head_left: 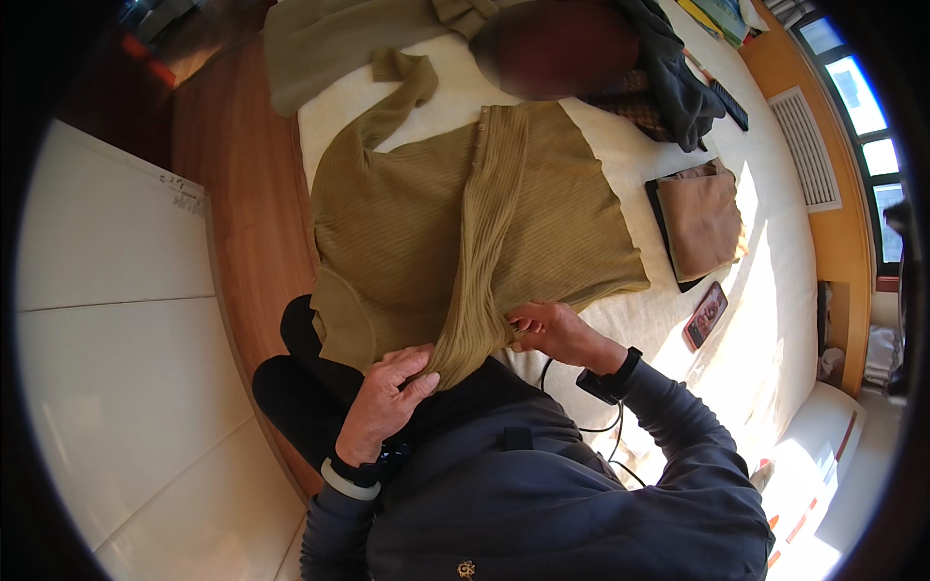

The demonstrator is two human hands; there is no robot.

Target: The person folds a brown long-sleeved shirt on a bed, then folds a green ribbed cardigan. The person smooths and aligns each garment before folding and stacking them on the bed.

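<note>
An olive-green ribbed knit top with small buttons lies spread out in front of me, its near end reaching over my lap. One sleeve stretches away toward the far left, while the other is folded across the body toward me. My left hand pinches the near edge of this folded sleeve between thumb and fingers. To the right, my right hand grips the same sleeve's other side, with its fingers curled in. A band of gathered ribbing runs between the two hands.
The top rests on a bed with a cream cover. On the right are a folded brown garment and a phone. Dark clothing, a comb and a blurred dark red shape lie farther off. A white cabinet stands left.
</note>
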